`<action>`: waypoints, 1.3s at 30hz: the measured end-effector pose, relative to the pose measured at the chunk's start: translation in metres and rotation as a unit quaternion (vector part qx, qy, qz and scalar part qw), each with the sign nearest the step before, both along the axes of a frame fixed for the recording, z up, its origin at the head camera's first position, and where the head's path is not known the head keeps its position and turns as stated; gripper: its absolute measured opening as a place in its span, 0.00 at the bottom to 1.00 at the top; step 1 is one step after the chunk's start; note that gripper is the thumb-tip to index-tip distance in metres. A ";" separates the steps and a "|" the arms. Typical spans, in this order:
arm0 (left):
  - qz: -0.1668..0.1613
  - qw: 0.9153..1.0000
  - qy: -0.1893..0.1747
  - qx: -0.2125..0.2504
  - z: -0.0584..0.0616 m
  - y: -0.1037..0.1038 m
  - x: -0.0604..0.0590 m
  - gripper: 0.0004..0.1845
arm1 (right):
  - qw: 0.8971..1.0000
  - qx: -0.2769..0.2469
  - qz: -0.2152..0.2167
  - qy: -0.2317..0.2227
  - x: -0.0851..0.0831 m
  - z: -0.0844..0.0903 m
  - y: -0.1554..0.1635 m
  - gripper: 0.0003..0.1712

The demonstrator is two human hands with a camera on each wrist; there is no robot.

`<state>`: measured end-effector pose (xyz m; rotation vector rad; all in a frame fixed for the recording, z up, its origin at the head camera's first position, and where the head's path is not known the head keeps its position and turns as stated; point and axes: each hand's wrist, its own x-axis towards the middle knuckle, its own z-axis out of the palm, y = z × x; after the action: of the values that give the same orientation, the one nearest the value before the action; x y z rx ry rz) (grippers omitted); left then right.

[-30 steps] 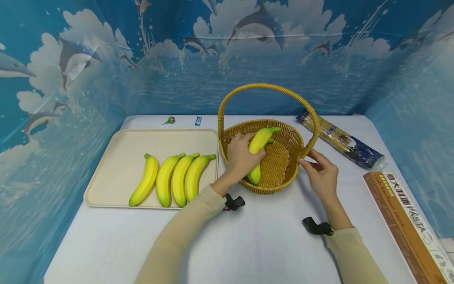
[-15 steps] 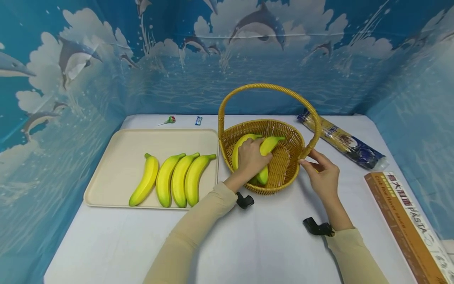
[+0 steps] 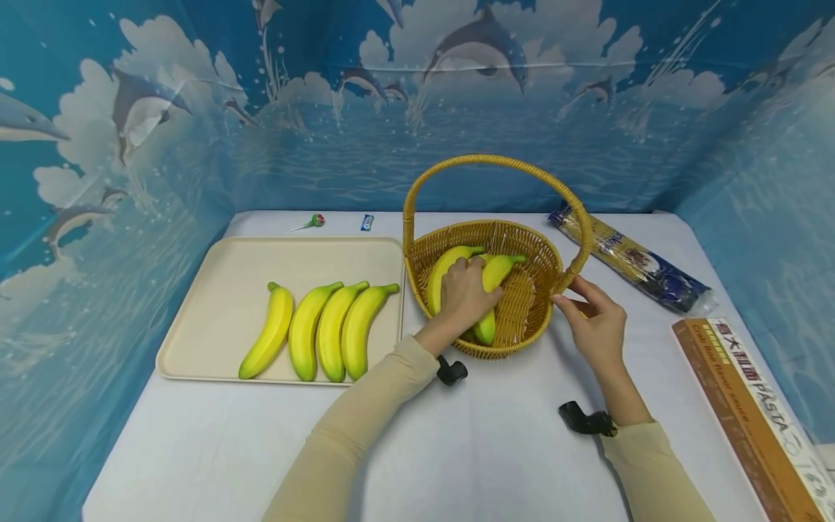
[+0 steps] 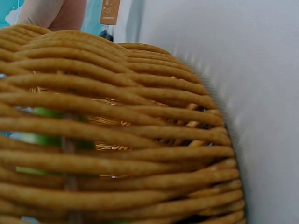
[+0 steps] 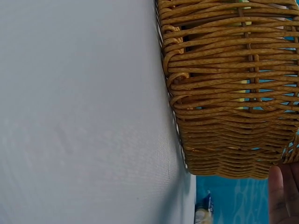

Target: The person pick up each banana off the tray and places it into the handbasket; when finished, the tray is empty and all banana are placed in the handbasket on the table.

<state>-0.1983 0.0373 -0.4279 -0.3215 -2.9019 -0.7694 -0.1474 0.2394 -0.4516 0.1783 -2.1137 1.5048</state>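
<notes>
Since the earlier frame, the left hand (image 3: 464,293) has lowered its banana (image 3: 493,290) into the basket (image 3: 541,308) at frame centre, fingers curled over it beside a second banana (image 3: 441,273). The right hand (image 3: 596,326) touches the basket's right rim, fingers loosely extended.

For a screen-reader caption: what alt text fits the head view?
A person's left hand holds a banana inside a wicker basket beside another banana; the right hand steadies the basket's side. Four bananas lie on a cream tray to the left.
</notes>
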 end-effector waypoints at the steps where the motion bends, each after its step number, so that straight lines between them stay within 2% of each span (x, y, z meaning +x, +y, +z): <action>1: 0.000 1.000 0.001 -0.002 0.000 0.000 0.000 0.30 | 1.000 0.001 -0.001 -0.001 0.000 0.000 0.000 0.26; 16: 0.017 0.999 -0.024 -0.012 0.003 0.003 0.005 0.27 | 1.000 0.003 -0.011 -0.011 0.003 0.003 -0.002 0.26; 30: 0.014 0.998 -0.030 -0.056 0.002 0.005 0.008 0.29 | 1.000 0.004 -0.010 -0.014 0.003 0.001 -0.001 0.27; 36: 0.010 0.998 -0.025 -0.050 0.003 0.003 0.007 0.27 | 1.000 0.004 -0.006 -0.009 0.003 0.002 -0.002 0.26; 39: 0.001 1.000 -0.017 -0.025 0.004 -0.001 0.008 0.26 | 1.000 0.002 -0.004 -0.006 0.002 0.002 -0.003 0.26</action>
<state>-0.1902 0.0366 -0.4240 -0.3122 -2.9569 -0.7102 -0.1453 0.2364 -0.4498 0.1612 -2.1243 1.5008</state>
